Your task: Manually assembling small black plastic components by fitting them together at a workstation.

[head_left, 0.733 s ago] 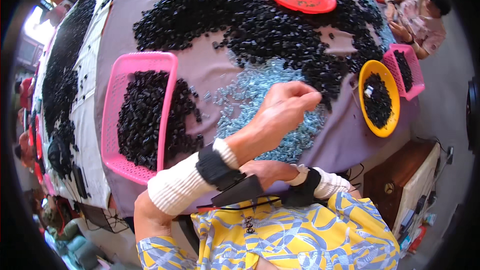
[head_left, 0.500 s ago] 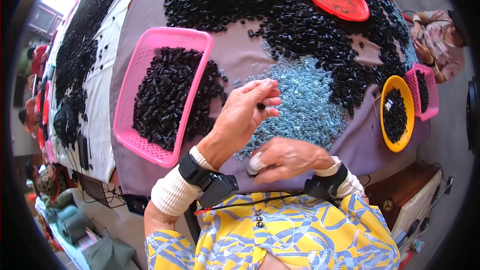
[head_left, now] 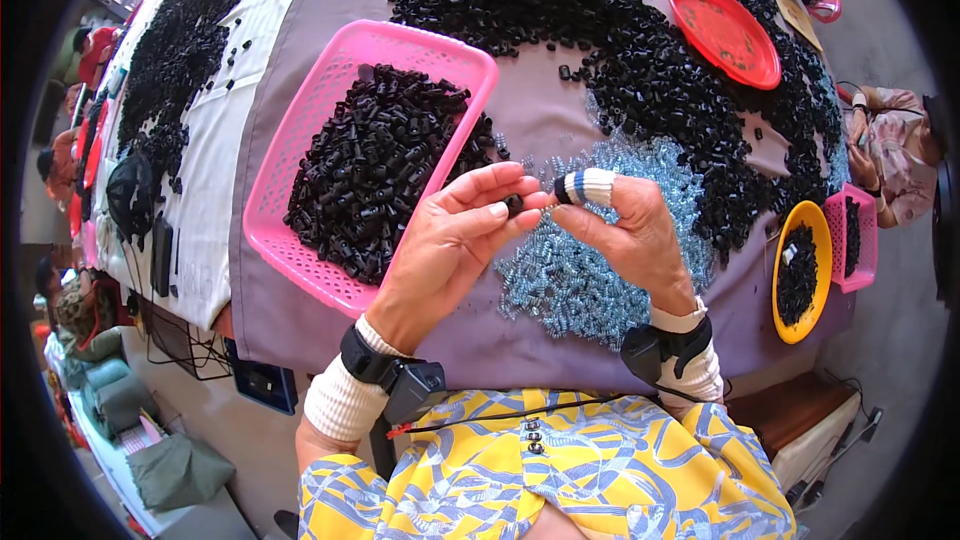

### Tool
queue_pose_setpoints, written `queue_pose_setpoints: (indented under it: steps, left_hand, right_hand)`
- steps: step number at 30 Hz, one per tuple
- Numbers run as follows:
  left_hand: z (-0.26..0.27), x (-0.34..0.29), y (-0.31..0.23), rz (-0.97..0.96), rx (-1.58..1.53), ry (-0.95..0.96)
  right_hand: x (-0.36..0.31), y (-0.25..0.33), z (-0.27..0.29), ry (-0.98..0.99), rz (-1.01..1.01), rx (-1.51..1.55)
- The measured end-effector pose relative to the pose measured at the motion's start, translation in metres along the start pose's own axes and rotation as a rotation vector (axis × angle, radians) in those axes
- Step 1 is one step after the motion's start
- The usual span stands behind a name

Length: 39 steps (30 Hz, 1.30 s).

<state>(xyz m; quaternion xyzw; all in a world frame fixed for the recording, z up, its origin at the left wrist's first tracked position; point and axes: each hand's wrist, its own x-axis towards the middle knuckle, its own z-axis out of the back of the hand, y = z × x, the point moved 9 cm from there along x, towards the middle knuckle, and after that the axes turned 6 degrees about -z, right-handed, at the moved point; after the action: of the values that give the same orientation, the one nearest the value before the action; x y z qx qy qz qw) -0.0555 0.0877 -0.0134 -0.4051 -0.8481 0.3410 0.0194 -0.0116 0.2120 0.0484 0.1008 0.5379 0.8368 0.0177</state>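
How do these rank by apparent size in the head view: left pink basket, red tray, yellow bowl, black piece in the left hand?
Largest to smallest:
Left pink basket
Red tray
Yellow bowl; slanted near the fisheye's rim, so its true size against the tray is unsure
Black piece in the left hand

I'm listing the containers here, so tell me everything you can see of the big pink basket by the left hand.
The pink basket looks like plastic, roughly rectangular, with a broad smooth rim and walls pierced by many small holes. It sits open side up on the mauve cloth, holding a heap of small black pieces that leaves parts of its walls bare. The left hand overlaps its near right side in the picture; whether they touch is unclear.
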Motion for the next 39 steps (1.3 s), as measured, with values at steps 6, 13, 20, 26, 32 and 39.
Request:
queue_pose_setpoints:
  steps: [6,13,20,26,32,39]
  left_hand:
    - [0.015,-0.003,-0.008,-0.070,-0.074,0.028]
    - [0.020,-0.005,-0.020,-0.193,0.014,0.013]
    - [0.030,-0.001,-0.014,-0.178,0.161,-0.029]
    - [0.025,0.001,-0.022,-0.156,0.246,-0.048]
    - [0.015,0.010,-0.051,-0.316,0.398,-0.046]
    - [0.019,0.008,-0.053,-0.326,0.415,-0.071]
  right_hand:
    - [0.014,0.022,-0.016,-0.073,0.171,-0.128]
    - [0.018,0.041,-0.043,-0.040,0.387,-0.425]
    - [0.022,0.038,-0.048,-0.014,0.404,-0.390]
    - [0.034,0.041,-0.047,0.016,0.456,-0.477]
    - [0.047,0.048,-0.050,0.050,0.507,-0.534]
    - [0.043,0.048,-0.055,0.054,0.514,-0.549]
